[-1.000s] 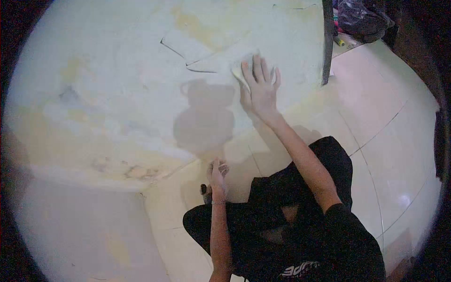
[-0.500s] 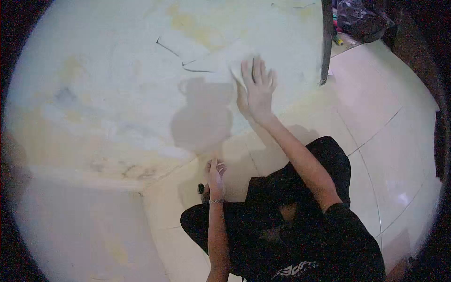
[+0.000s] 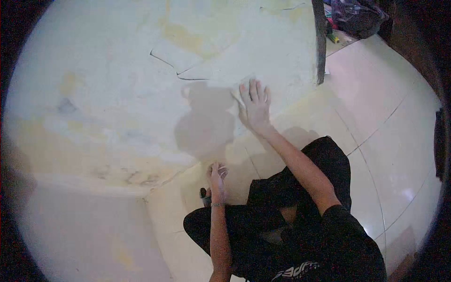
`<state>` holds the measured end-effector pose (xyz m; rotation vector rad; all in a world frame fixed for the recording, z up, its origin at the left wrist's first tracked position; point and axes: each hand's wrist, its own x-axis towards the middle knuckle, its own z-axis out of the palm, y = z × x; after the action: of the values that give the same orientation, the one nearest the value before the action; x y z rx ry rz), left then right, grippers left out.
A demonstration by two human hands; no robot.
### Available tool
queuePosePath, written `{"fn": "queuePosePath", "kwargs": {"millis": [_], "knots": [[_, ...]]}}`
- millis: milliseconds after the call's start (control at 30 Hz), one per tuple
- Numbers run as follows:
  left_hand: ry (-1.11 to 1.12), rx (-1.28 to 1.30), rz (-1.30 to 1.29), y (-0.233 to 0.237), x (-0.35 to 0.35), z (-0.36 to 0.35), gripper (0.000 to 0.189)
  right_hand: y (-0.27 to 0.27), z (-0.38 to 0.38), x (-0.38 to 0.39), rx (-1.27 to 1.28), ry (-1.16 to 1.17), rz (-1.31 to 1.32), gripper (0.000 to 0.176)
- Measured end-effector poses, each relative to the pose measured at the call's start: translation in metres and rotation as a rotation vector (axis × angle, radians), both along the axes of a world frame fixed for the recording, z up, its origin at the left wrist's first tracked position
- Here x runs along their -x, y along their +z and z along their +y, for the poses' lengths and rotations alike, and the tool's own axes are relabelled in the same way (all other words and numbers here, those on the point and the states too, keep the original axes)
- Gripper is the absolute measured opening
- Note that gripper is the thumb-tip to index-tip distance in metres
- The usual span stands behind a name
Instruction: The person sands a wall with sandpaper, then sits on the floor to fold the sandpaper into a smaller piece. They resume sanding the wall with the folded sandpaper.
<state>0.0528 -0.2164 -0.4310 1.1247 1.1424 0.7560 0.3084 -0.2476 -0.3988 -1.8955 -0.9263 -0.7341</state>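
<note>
My right hand (image 3: 256, 108) lies against the pale, patchy wall (image 3: 117, 84), fingers spread. Something whitish seems to be under its palm and fingers, its edge showing at the left, but I cannot make it out clearly. Low in front of my crossed legs is my left hand (image 3: 217, 178), with a bracelet at the wrist and its fingers curled; whether they hold anything is too small to tell. A small dark object (image 3: 203, 192) stands just beside that wrist, partly hidden.
Cracks (image 3: 177, 74) run across the wall above my shadow. A dark upright edge (image 3: 320, 47) ends the wall at the right. Beyond it, a dark plastic bag (image 3: 359, 19) and a yellow-green item (image 3: 333, 38) lie on the tiled floor (image 3: 376, 94).
My right hand has moved down the wall, closer to the floor. My left hand has hardly moved. The view has shifted slightly.
</note>
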Motion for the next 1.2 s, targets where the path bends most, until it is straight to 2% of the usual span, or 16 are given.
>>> {"fn": "queuePosePath", "kwargs": {"millis": [67,233,333,433,533,633,733,833,1033,1200], "knots": [[-0.039,-0.008,0.002,0.0,0.004,0.002,0.022,-0.004,0.002,0.005,-0.014,0.015,0.017,0.065],[-0.013,-0.065,-0.065,0.008,0.005,-0.01,0.023,0.056,-0.009,-0.006,-0.037,-0.053,0.019,0.068],[-0.029,-0.046,-0.037,0.008,0.001,-0.006,0.022,0.057,-0.01,-0.01,-0.094,-0.014,0.005,0.069],[-0.042,-0.007,0.0,0.003,0.0,0.002,0.022,0.018,-0.012,-0.019,0.056,-0.006,-0.068,0.068],[-0.028,0.009,0.012,-0.001,0.002,0.001,0.023,0.011,-0.003,-0.014,-0.028,-0.062,-0.084,0.067],[-0.04,-0.024,-0.011,-0.001,0.002,0.001,0.024,0.066,-0.017,-0.015,-0.057,-0.064,-0.033,0.061],[-0.022,-0.052,-0.049,0.002,0.0,-0.007,0.024,0.067,-0.019,-0.015,-0.075,-0.042,-0.029,0.062],[-0.039,-0.014,-0.001,-0.001,-0.002,-0.001,0.024,0.011,-0.008,-0.011,0.029,-0.032,-0.077,0.063],[-0.01,-0.04,-0.019,-0.012,0.004,-0.004,0.024,0.031,-0.01,0.002,-0.072,-0.005,-0.011,0.063],[-0.048,-0.012,-0.003,0.002,0.003,0.001,0.023,0.061,-0.011,-0.01,-0.049,-0.06,-0.028,0.062]]}}
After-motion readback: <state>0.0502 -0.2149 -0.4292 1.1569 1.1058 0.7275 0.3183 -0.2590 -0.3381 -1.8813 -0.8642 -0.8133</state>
